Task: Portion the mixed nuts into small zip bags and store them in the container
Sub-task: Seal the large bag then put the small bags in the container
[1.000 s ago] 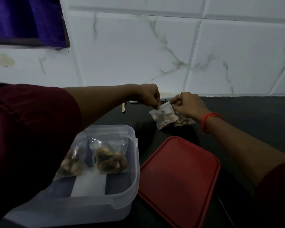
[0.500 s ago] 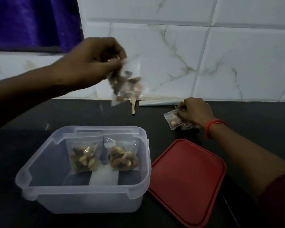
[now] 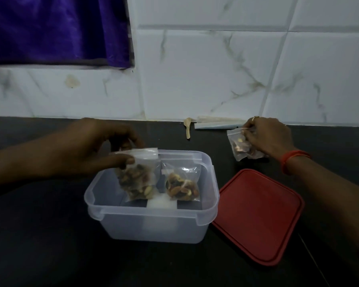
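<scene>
A clear plastic container [image 3: 153,222] stands open on the dark counter. My left hand [image 3: 104,148] pinches the top of a small zip bag of mixed nuts [image 3: 136,181] and holds it inside the container's left half. A second filled zip bag [image 3: 182,186] leans against the container's back wall to its right. Far right, near the wall, my right hand [image 3: 267,137] grips another zip bag of nuts [image 3: 241,147] resting on the counter.
The red lid [image 3: 259,216] lies flat on the counter right of the container. A small wooden spoon [image 3: 188,128] and a flat pale packet [image 3: 216,123] lie along the tiled wall. A purple cloth [image 3: 56,30] hangs at the top left.
My left hand has come down from in front of the wall and lowered its zip bag into the container. My right hand stays on the other bag at the far right.
</scene>
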`<act>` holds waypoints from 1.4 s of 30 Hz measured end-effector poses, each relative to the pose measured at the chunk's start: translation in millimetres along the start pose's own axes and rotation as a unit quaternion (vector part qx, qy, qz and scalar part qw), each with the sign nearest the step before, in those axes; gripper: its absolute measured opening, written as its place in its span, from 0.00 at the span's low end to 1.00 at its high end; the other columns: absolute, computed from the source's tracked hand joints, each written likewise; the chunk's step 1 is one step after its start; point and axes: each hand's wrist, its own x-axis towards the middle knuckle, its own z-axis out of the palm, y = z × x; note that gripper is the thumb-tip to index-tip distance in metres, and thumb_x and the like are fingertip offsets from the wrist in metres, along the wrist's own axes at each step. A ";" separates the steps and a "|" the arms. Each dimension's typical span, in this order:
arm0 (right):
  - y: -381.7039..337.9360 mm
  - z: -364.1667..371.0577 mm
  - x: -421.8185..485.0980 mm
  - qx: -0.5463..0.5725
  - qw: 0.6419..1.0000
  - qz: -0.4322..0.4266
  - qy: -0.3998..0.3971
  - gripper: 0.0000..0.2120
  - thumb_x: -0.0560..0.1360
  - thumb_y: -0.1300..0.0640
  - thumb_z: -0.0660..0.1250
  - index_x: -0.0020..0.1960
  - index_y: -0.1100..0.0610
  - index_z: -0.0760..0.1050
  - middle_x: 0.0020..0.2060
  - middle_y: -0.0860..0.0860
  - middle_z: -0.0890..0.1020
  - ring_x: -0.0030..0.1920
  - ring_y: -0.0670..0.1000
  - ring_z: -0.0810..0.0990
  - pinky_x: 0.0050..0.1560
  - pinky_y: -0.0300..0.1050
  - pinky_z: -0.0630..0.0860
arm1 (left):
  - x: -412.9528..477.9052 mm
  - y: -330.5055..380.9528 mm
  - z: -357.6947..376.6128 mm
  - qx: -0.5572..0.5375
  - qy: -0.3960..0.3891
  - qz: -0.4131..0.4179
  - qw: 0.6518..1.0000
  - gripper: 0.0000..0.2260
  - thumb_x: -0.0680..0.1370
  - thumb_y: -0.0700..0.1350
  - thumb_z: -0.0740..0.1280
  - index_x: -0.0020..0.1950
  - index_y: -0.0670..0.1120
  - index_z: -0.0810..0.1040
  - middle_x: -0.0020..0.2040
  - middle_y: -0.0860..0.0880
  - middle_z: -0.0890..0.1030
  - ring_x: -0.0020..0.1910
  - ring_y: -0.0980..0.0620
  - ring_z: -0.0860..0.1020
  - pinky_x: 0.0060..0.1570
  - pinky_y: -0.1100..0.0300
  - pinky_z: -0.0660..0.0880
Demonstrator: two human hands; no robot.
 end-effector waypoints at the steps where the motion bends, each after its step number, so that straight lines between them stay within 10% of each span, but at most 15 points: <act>1: -1.6 -4.2 -1.0 -0.002 1.000 -0.004 0.001 0.11 0.79 0.50 0.67 0.58 0.52 0.81 0.53 0.56 0.85 0.57 0.60 0.81 0.53 0.52 0.75 | -1.6 0.3 0.7 0.031 -0.011 0.003 0.999 0.14 0.75 0.62 0.64 0.58 0.62 0.77 0.44 0.65 0.83 0.38 0.60 0.82 0.38 0.60 0.78; 6: -16.1 -34.3 -5.5 -0.004 1.000 -0.012 -0.005 0.11 0.79 0.47 0.66 0.57 0.49 0.81 0.52 0.53 0.85 0.56 0.59 0.81 0.53 0.53 0.75 | -11.6 0.7 12.6 0.177 -0.001 0.004 0.984 0.15 0.77 0.62 0.56 0.55 0.60 0.79 0.40 0.65 0.81 0.38 0.69 0.75 0.56 0.55 0.70; 15: -76.3 -128.6 -21.7 0.167 0.975 -0.128 0.065 0.07 0.77 0.47 0.70 0.52 0.48 0.82 0.40 0.42 0.82 0.37 0.44 0.82 0.48 0.36 0.75 | -13.0 6.3 12.8 0.265 0.057 0.050 0.961 0.06 0.75 0.55 0.68 0.49 0.59 0.83 0.44 0.61 0.83 0.43 0.55 0.79 0.49 0.55 0.68; 18: -102.8 -144.9 -41.5 0.217 0.956 -0.199 -0.005 0.05 0.76 0.50 0.72 0.51 0.50 0.83 0.38 0.39 0.84 0.36 0.38 0.84 0.44 0.24 0.72 | -9.6 3.1 11.3 0.236 0.056 0.018 0.970 0.06 0.74 0.53 0.74 0.49 0.61 0.82 0.42 0.66 0.81 0.41 0.61 0.75 0.52 0.56 0.64; 30: -154.3 -103.7 -88.8 0.098 0.906 -0.322 -0.255 0.08 0.78 0.53 0.70 0.57 0.49 0.79 0.45 0.44 0.87 0.42 0.40 0.83 0.51 0.37 0.75 | -3.8 1.1 0.1 0.112 -0.008 -0.024 0.993 0.05 0.74 0.52 0.74 0.49 0.61 0.84 0.42 0.67 0.82 0.42 0.68 0.79 0.43 0.66 0.64; 37: -147.9 -87.2 -87.3 0.012 0.932 -0.322 -0.167 0.10 0.75 0.45 0.72 0.55 0.43 0.79 0.43 0.38 0.86 0.43 0.40 0.78 0.44 0.41 0.73 | 0.6 4.8 7.1 0.134 0.029 -0.025 0.990 0.07 0.73 0.59 0.70 0.49 0.61 0.82 0.38 0.69 0.79 0.40 0.68 0.78 0.50 0.57 0.71; 42: -131.3 -104.7 -77.2 0.059 0.953 -0.270 -0.123 0.06 0.76 0.44 0.70 0.52 0.42 0.81 0.38 0.35 0.81 0.40 0.36 0.76 0.45 0.41 0.76 | -4.5 7.6 14.4 -0.099 0.177 -0.111 0.973 0.08 0.72 0.54 0.75 0.48 0.52 0.84 0.43 0.56 0.85 0.42 0.56 0.83 0.41 0.63 0.78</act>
